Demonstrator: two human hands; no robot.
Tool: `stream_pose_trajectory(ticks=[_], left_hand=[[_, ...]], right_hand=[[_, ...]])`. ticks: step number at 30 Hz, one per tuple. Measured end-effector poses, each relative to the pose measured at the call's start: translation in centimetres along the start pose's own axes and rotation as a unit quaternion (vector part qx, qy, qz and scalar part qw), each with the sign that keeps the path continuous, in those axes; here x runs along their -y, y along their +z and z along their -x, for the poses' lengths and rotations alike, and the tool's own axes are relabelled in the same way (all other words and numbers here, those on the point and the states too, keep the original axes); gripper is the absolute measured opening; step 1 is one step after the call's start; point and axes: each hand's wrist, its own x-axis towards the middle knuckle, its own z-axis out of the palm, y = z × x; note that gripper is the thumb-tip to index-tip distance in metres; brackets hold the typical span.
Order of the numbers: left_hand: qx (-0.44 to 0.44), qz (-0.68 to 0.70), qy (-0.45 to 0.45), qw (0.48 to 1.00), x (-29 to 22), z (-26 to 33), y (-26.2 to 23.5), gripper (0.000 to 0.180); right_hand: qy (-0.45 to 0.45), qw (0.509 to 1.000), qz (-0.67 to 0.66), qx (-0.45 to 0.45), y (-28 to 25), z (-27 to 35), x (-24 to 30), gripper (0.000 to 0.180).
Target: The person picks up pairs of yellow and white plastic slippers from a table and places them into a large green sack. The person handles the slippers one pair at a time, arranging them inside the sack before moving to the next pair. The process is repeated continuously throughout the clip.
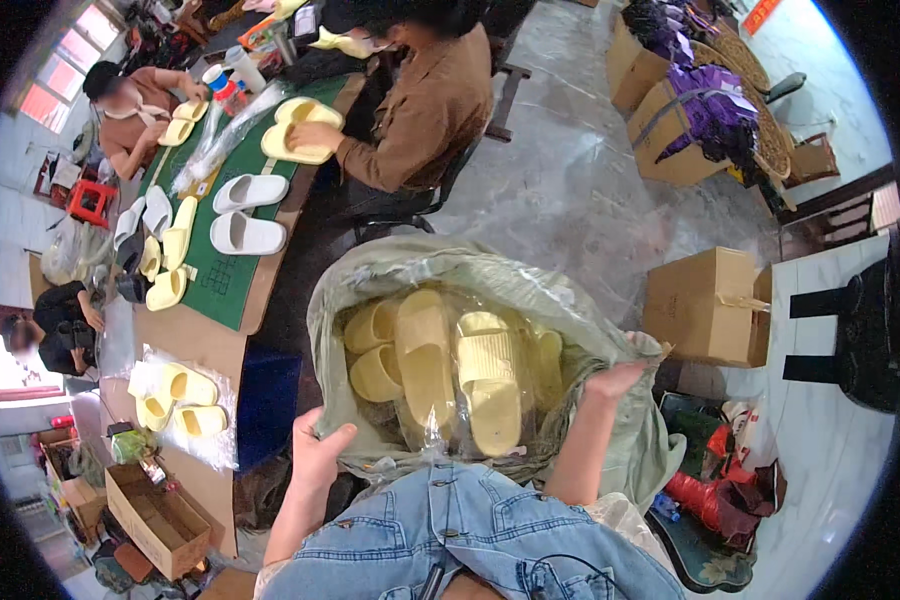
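Note:
A large pale green woven sack (450,255) stands open right in front of me. Inside lie several yellow slide sandals (428,355), some wrapped in clear plastic. One with a ribbed strap (486,348) lies on top at the right. My right hand (618,378) reaches over the sack's right side, its fingers closed round the rim and partly hidden by the folds. At the near left rim, my left hand (317,447) is closed on the sack's edge with the thumb sticking out.
Left of the sack, a long table with a green mat (235,292) carries white sandals (248,233) and yellow ones. A co-worker in brown (420,110) sits there handling yellow sandals; another person (150,100) works opposite. Cardboard boxes (705,300) stand to the right.

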Motion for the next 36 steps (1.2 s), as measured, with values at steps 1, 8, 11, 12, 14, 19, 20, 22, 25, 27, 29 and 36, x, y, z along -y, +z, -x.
stream_pose_trajectory(ticks=[1, 8, 11, 12, 14, 19, 20, 22, 25, 27, 29, 36], left_hand=[[0.007, 0.015, 0.022, 1.0, -0.7, -0.1, 0.9, 0.015], [0.099, 0.039, 0.09, 0.99, -4.0, -3.0, 8.8, 0.016], [0.136, 0.024, 0.092, 0.986, -5.4, -5.3, 12.0, 0.016], [0.156, 0.004, 0.094, 0.983, -6.1, -6.2, 13.1, 0.015], [0.193, -0.019, 0.09, 0.977, -6.8, -8.6, 15.0, 0.015], [0.274, -0.058, 0.047, 0.959, -9.4, -14.0, 19.1, 0.012], [0.309, -0.104, 0.063, 0.943, -9.7, -15.7, 19.5, 0.014], [0.352, -0.119, 0.051, 0.927, -11.2, -17.6, 20.9, 0.015], [0.396, -0.112, 0.048, 0.91, -12.3, -21.1, 22.3, 0.012], [0.437, -0.15, 0.071, 0.884, -13.5, -23.4, 23.7, 0.003], [0.439, -0.126, 0.083, 0.886, -15.2, -24.3, 26.1, 0.003], [0.432, -0.127, 0.074, 0.89, -17.2, -31.1, 33.9, 0.002]], right_hand=[[-0.005, 0.999, -0.033, 0.021, 0.0, -0.1, 1.8, 0.027], [-0.142, 0.989, -0.011, -0.034, -3.4, -1.7, 9.1, 0.047], [-0.142, 0.984, -0.049, -0.091, -3.4, -1.3, 10.7, 0.05], [-0.144, 0.984, -0.069, -0.082, -4.3, -1.7, 11.0, 0.049], [-0.163, 0.977, -0.07, -0.116, -2.7, -1.7, 11.2, 0.047], [-0.245, 0.968, -0.029, -0.05, -0.9, -2.5, 10.3, 0.044], [-0.259, 0.964, -0.024, -0.05, 0.6, -2.3, 10.4, 0.044], [-0.26, 0.96, -0.036, -0.098, 3.3, -3.0, 10.5, 0.044], [-0.255, 0.957, -0.087, -0.103, 7.0, -2.5, 10.2, 0.042], [-0.25, 0.951, -0.071, -0.167, 8.8, -3.8, 10.7, 0.047], [-0.283, 0.931, 0.003, -0.23, 7.8, -5.7, 11.3, 0.046], [-0.245, 0.953, -0.074, -0.162, 12.4, -16.7, 12.9, 0.049]])
